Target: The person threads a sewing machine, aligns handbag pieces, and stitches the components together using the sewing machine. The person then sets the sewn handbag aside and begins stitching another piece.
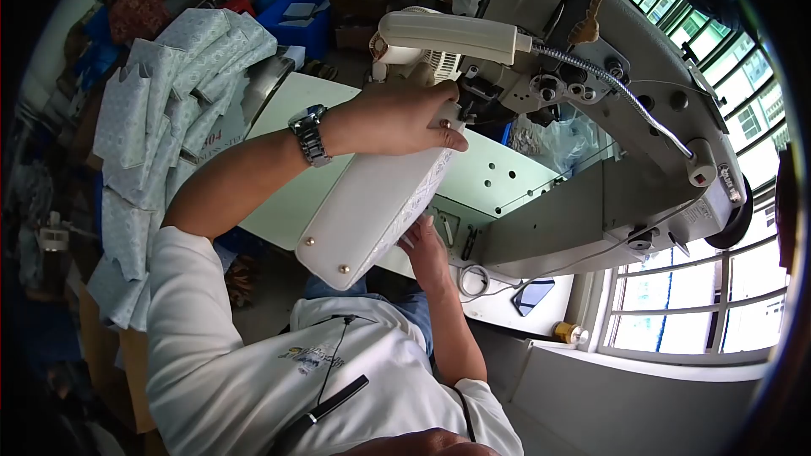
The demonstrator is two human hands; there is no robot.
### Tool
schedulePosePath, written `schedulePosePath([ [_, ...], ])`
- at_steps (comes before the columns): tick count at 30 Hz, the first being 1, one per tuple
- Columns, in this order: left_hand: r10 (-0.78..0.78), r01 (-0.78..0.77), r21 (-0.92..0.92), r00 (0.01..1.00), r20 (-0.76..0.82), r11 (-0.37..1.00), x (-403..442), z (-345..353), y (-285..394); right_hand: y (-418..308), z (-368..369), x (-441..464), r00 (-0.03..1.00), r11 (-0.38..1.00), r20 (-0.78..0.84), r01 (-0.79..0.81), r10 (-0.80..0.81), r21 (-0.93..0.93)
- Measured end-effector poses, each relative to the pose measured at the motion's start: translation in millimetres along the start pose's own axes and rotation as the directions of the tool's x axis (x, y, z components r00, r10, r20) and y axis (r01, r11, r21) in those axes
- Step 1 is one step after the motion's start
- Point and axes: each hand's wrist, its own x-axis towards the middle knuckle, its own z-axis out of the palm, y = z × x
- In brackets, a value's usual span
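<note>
A white handbag (pixel 372 211) is held at a tilt in front of the sewing machine (pixel 541 76). Its smooth white base with small metal studs faces me, and a patterned side panel shows along its right edge. My left hand (pixel 397 118), with a metal watch on the wrist, is closed around the bag's upper end close to the machine's needle area. Lower down, my right hand (pixel 427 252) grips the bag's patterned side; part of its fingers is hidden behind the bag. The machine's presser foot and needle are mostly hidden by my left hand.
A pale green work table (pixel 287 118) lies beneath the bag. Stacked patterned bag pieces (pixel 160 118) stand at the left. A white lamp (pixel 452 34) hangs over the machine. At the right are a phone (pixel 533 295), a yellow spool (pixel 568 333) and a barred window (pixel 693 312).
</note>
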Motion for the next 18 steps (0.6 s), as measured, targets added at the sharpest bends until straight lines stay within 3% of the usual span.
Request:
schedulePosePath([
  [1, 0.004, -0.005, -0.019, 0.997, -0.077, 1.000, -6.1, 4.4, 6.3, 1.7, -0.5, -3.0, 1.000, 1.000, 0.001, 0.002, -0.002, 0.001],
  [5, -0.071, 0.076, 0.075, 0.996, -0.056, 0.994, -8.7, -5.6, 24.3, 0.1, -1.4, -13.0, 0.996, 0.991, -0.083, 0.028, -0.039, -0.132],
  [7, -0.194, 0.190, 0.052, 0.978, 0.081, 0.980, -3.2, -12.8, 27.8, 0.4, 0.6, -16.1, 0.993, 0.995, -0.101, 0.056, -0.064, -0.082],
  [11, -0.093, 0.099, 0.103, 0.994, -0.054, 0.990, -12.0, -6.0, 17.0, -9.7, 13.5, -27.3, 0.992, 0.993, -0.082, 0.093, -0.098, -0.067],
  [14, -0.147, 0.146, -0.027, 0.988, -0.050, 0.989, -39.7, -27.1, 32.6, -13.6, 7.6, -35.0, 0.984, 0.996, -0.160, 0.085, -0.083, 0.003],
  [16, 0.283, -0.281, 0.029, 0.954, -0.098, 0.959, -55.2, -32.2, 37.2, -11.7, -3.8, -37.5, 0.985, 0.996, -0.147, 0.091, -0.090, 0.000],
  [17, 0.303, -0.303, -0.176, 0.953, -0.026, 0.937, -59.3, -27.4, 40.2, -11.5, -7.6, -38.3, 0.990, 0.996, -0.114, 0.086, -0.087, -0.013],
  [18, 0.308, -0.308, -0.180, 0.951, -0.028, 0.934, -57.8, -22.2, 39.3, -15.2, -4.1, -40.7, 0.990, 0.997, -0.117, 0.076, -0.078, -0.021],
])
